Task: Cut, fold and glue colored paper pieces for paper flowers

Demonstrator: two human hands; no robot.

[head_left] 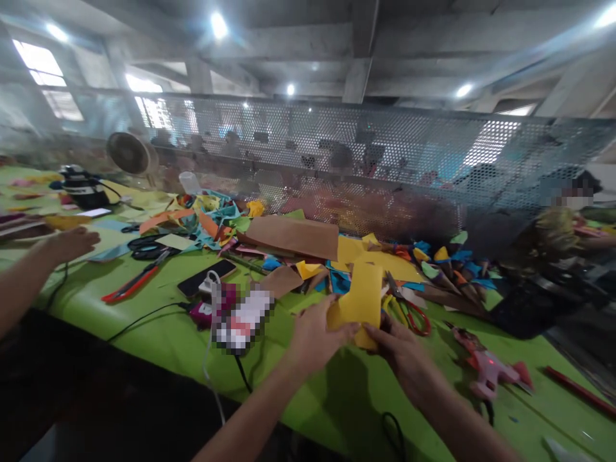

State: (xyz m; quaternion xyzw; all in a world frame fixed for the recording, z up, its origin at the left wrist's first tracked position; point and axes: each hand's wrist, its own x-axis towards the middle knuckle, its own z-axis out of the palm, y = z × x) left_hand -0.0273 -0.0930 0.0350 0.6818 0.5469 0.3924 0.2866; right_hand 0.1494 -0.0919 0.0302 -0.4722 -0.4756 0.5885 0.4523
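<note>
A piece of yellow paper point(364, 292), curled at its lower left, is held up over the green table. My left hand point(317, 330) grips its lower left side, with the thumb pressed on the front. Across from it, my right hand point(391, 337) pinches the lower right edge. The two thumbs nearly meet at the bottom of the sheet. Scissors with red-orange handles point(418, 319) lie just behind my right hand, beside a yellow-handled tool point(395, 309). A pink glue gun point(491, 369) with a small red light rests further right.
Paper scraps point(212, 218) and brown paper point(293, 236) line the back, before a perforated metal screen point(289, 141). Left are a black phone point(206, 277), a white charger point(210, 283), cables and a red-handled tool point(137, 282). A co-worker's hand point(72, 245) reaches in; another person point(563, 224) sits right.
</note>
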